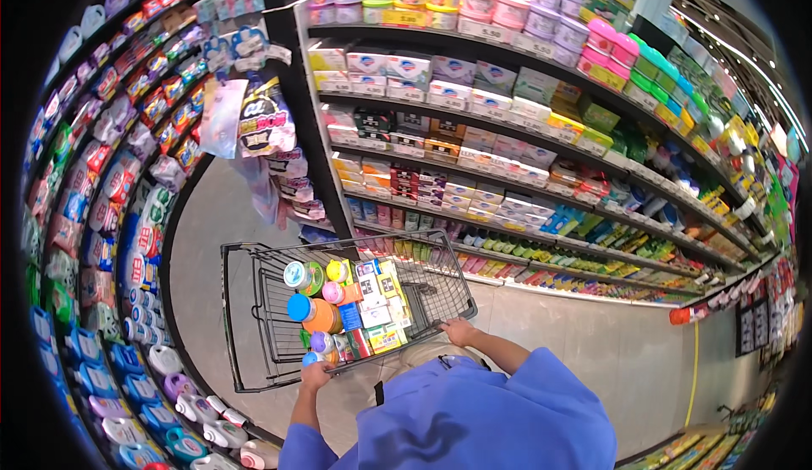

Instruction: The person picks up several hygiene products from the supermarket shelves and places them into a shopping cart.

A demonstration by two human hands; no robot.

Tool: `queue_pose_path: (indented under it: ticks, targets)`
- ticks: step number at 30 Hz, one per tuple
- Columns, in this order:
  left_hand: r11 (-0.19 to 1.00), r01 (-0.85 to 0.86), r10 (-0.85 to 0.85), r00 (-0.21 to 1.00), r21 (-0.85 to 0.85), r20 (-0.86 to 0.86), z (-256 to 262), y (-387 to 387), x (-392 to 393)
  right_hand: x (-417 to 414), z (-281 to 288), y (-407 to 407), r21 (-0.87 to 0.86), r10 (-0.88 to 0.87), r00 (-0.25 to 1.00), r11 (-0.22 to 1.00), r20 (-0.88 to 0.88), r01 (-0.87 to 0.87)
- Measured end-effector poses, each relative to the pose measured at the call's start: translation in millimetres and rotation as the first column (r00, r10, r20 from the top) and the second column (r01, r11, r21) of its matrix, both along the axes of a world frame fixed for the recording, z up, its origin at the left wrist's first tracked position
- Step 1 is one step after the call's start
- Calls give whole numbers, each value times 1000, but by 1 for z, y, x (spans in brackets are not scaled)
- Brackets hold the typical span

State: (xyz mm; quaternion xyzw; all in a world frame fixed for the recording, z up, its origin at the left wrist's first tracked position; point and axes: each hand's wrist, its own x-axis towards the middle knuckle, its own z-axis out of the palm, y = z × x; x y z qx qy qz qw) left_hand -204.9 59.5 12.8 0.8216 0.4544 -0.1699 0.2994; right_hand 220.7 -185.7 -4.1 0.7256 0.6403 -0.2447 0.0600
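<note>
A black wire shopping cart (pixel 266 337) stands crosswise before me. My left hand (pixel 316 375) is closed on the cart's near rim at its lower left, beside the blue-capped container. My right hand (pixel 459 332) grips the same rim farther right, near the cart's corner. Inside the cart, an orange jar with a blue lid (pixel 322 318) lies among several round containers, including one with a yellow lid (pixel 337 271) and one with a pink lid (pixel 333 292). White and yellow boxes (pixel 374 295) are packed together to their right.
Past the cart, a long shelf unit (pixel 482 102) holds tubs and boxed goods. A curved shelf (pixel 120 248) of bagged and bottled detergents runs along the left. Packets hang on the shelf end (pixel 268 118) near the cart. Grey tiled floor (pixel 583 343) extends to the right.
</note>
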Motion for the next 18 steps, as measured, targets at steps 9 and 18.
queue_pose_path:
  ticks: [9,18]
  targets:
    - [997,-70,64,991,-46,-114,-8,4,-8,83,131,105,528,-76,992,841,-103,119]
    - [1000,-3,0,982,-14,-187,-18,14,-28,162,368,267,922,-303,921,367,247,-127]
